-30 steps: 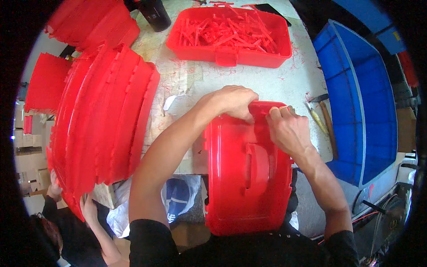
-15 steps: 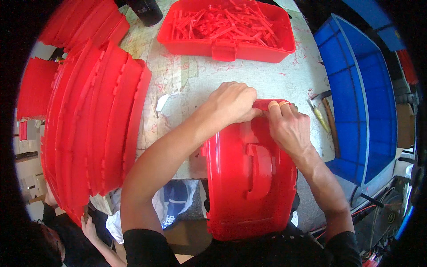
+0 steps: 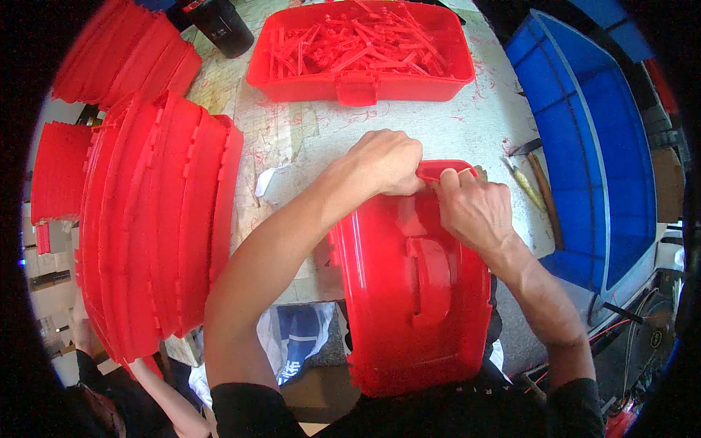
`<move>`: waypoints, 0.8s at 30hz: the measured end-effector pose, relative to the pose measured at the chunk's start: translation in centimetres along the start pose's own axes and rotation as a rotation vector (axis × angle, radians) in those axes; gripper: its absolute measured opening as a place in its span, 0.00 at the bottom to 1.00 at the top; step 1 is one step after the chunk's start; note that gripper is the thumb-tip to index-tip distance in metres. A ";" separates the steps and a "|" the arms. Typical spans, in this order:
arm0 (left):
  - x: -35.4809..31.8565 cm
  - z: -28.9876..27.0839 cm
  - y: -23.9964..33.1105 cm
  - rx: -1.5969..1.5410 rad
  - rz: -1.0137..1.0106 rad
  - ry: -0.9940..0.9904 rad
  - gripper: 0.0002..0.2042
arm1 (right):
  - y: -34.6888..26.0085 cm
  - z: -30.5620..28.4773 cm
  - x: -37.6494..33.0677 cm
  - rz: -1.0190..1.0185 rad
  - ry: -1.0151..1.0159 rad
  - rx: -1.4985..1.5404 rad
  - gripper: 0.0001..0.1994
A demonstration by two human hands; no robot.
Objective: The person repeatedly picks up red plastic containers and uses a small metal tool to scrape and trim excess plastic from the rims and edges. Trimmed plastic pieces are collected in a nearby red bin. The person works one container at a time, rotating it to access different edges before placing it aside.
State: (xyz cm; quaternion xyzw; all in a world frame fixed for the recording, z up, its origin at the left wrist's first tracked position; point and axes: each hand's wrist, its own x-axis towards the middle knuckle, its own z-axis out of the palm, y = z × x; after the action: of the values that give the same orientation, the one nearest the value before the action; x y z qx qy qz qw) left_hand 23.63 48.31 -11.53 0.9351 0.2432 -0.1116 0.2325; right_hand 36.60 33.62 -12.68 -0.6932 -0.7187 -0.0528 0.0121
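A red plastic box lid (image 3: 380,292) with a raised handle-shaped part in its middle lies tilted between my body and the table edge. My left hand (image 3: 391,164) is closed at its far rim, the fingertips hidden under the fist. Close beside it, my right hand (image 3: 475,212) curls its fingers over the same rim near the far right corner. Whether a small part sits between the fingers I cannot make out. Beyond my hands stands a red plastic box (image 3: 423,87) with a front latch, heaped with thin red plastic strips (image 3: 358,47).
Nested red plastic shells (image 3: 150,219) rise at the left, with another stack (image 3: 124,51) behind. A dark cup (image 3: 225,31) stands at the back. Handled tools (image 3: 544,197) lie beside a blue crate (image 3: 621,160) at the right. At lower left another person's arm (image 3: 164,398) reaches the stack.
The view has shifted slightly. My right hand has turned a little at the rim, and both hands stay on the lid. The other person's hand has moved at the stack.
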 end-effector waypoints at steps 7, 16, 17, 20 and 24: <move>-0.4 0.8 0.4 0.018 -0.026 0.075 0.18 | 0.3 0.2 -0.3 -0.055 0.070 -0.006 0.05; -0.7 1.0 1.0 0.036 -0.029 0.140 0.16 | 1.4 -0.5 1.4 -0.175 -0.035 -0.046 0.06; -0.6 1.0 1.0 0.035 -0.030 0.150 0.16 | 1.5 -0.5 1.6 -0.204 -0.011 -0.064 0.05; -0.4 1.1 0.9 0.048 -0.045 0.144 0.16 | 1.9 -0.7 2.1 -0.302 0.009 -0.144 0.05; -0.1 1.3 0.9 0.083 -0.077 0.128 0.15 | 2.0 -1.3 3.0 -0.425 -0.019 -0.272 0.06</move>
State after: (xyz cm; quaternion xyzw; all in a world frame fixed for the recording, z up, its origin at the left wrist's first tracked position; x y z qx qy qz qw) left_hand 23.88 46.99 -12.26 0.9390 0.2886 -0.0706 0.1733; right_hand 38.46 36.54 -11.04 -0.5223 -0.8346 -0.1440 -0.0994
